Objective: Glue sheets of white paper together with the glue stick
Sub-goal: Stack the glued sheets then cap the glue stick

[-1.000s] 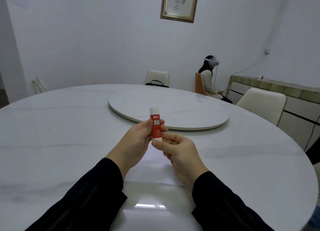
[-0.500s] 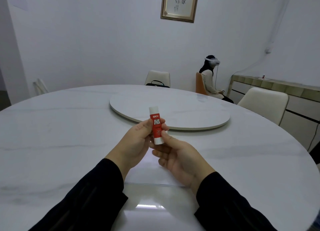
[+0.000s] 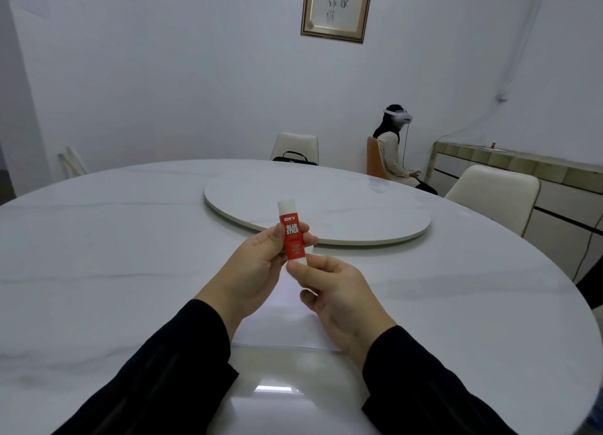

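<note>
A: Nearest first. What's under my wrists?

B: White paper (image 3: 277, 332) lying flat on the table (image 3: 98, 271), its near edge just this side of my hands. Can't tell how many sheets.

A: Hands?

B: My left hand (image 3: 251, 271) grips the glue stick (image 3: 292, 231) round its red middle, thumb on the near side, fingers curled behind. My right hand (image 3: 339, 299) pinches the white bottom end between thumb and forefinger, the other fingers loosely curled.

A: Where's the stick, and which way does it run?

B: In the air above the paper, touching nothing but my fingers. Long axis close to upright, tilted slightly left at the top. White cap on top, still on, pointing away from me.

A: So which hand gets the cap?

B: My guess: the left is nearer the cap, but it's busy holding the body. The right would have to let go of the base and go up over the top to pull the cap off.

A: Further out?

B: Round turntable (image 3: 326, 212) mid-table, well beyond the stick. Chairs past that, a seated person wearing a headset, a framed picture on the wall.
</note>
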Tool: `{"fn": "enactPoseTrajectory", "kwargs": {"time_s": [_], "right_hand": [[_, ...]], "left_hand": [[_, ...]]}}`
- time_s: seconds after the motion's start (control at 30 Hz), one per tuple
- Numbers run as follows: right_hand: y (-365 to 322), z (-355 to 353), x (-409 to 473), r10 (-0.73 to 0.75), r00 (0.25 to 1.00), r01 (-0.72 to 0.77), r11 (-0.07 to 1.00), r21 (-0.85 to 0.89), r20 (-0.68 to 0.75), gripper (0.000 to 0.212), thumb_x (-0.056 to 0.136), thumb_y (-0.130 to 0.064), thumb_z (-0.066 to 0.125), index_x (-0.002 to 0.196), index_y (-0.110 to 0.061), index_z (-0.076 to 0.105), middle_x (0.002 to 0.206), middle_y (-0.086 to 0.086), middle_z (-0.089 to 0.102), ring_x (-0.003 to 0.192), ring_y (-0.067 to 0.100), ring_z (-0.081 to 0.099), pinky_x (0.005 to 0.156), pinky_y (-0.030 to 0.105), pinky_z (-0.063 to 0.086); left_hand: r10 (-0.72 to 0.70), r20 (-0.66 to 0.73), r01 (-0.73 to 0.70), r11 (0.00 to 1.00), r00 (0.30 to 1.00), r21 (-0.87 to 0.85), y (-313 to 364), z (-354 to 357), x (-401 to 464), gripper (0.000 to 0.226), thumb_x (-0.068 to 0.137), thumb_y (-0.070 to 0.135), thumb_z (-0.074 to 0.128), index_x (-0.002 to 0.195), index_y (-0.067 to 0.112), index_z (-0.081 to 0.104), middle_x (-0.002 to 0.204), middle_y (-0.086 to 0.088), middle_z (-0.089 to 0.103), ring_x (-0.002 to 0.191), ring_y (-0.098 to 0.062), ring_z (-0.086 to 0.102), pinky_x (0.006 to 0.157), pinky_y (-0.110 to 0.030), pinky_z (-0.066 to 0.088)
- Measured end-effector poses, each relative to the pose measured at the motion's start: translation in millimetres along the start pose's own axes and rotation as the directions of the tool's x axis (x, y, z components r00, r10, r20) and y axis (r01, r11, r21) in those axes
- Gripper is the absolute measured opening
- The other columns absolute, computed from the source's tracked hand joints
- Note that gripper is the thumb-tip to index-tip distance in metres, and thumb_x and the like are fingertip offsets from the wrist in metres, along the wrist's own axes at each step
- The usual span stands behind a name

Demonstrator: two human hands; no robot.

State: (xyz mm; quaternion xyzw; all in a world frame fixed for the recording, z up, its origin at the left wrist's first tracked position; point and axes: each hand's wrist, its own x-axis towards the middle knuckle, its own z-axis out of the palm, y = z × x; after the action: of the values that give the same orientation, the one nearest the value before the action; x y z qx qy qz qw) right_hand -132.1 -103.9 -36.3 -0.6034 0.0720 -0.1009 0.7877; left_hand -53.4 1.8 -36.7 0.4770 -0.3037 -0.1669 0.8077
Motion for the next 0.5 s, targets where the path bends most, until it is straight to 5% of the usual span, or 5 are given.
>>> {"fn": "enactPoseTrajectory", "kwargs": {"time_s": [0.1, 0.2, 0.3, 0.4, 0.5], "right_hand": [[3.3, -0.6, 2.6, -0.057, 0.994, 0.043, 0.989, -0.144, -0.093, 0.029, 0.064, -0.013, 0.085, 0.085, -0.013, 0.066, 0.069, -0.001, 0.063, 0.063, 0.012, 0.055, 0.064, 0.027, 0.038], [-3.7, -1.7, 0.9, 0.088, 0.995, -0.087, 0.996, -0.02, 0.056, 0.017, 0.079, -0.025, 0.073, 0.09, -0.012, 0.072, 0.083, 0.002, 0.072, 0.07, 0.012, 0.063, 0.062, 0.025, 0.038], [-3.4, -1.3, 1.1, 0.075, 0.995, -0.081, 0.991, 0.105, 0.059, 0.009, 0.082, -0.014, 0.07, 0.084, -0.006, 0.071, 0.076, 0.005, 0.071, 0.059, 0.01, 0.056, 0.057, 0.021, 0.038], [0.9, 2.5, -1.0, -0.061, 0.994, 0.051, 0.993, -0.105, -0.091, 0.024, 0.067, -0.012, 0.083, 0.071, -0.015, 0.06, 0.059, -0.006, 0.057, 0.057, 0.01, 0.048, 0.063, 0.023, 0.04], [-0.6, -0.5, -2.1, -0.123, 0.99, 0.092, 0.94, -0.329, -0.074, 0.039, 0.06, -0.014, 0.089, 0.076, -0.019, 0.053, 0.07, -0.006, 0.051, 0.063, 0.008, 0.05, 0.066, 0.021, 0.043]], "left_hand": [[-0.021, 0.002, 0.021, 1.0, 1.0, -0.002, -0.3, 2.8, -1.0, 0.032, 0.083, 0.033, 0.045, 0.094, 0.011, 0.065, 0.082, -0.001, 0.073, 0.091, -0.02, 0.063, 0.085, -0.037, 0.053], [0.004, -0.038, -0.005, 1.0, 0.999, -0.014, 2.6, 1.2, -1.1, 0.031, 0.089, 0.031, 0.04, 0.094, 0.011, 0.064, 0.077, 0.002, 0.074, 0.092, -0.019, 0.062, 0.085, -0.035, 0.048], [0.011, -0.051, -0.012, 1.0, 0.999, -0.007, 3.7, 0.5, -0.9, 0.032, 0.091, 0.031, 0.038, 0.094, 0.012, 0.064, 0.077, 0.004, 0.074, 0.096, -0.02, 0.06, 0.086, -0.035, 0.045], [-0.02, -0.041, 0.021, 0.999, 0.999, 0.036, 0.8, 1.4, -1.4, 0.034, 0.083, 0.035, 0.045, 0.096, 0.011, 0.065, 0.085, -0.001, 0.073, 0.097, -0.02, 0.06, 0.092, -0.036, 0.046], [-0.037, -0.073, 0.037, 0.999, 0.997, -0.006, 2.0, 2.5, -0.5, 0.034, 0.091, 0.033, 0.04, 0.098, 0.009, 0.063, 0.085, -0.003, 0.071, 0.096, -0.021, 0.062, 0.095, -0.039, 0.046]]}}
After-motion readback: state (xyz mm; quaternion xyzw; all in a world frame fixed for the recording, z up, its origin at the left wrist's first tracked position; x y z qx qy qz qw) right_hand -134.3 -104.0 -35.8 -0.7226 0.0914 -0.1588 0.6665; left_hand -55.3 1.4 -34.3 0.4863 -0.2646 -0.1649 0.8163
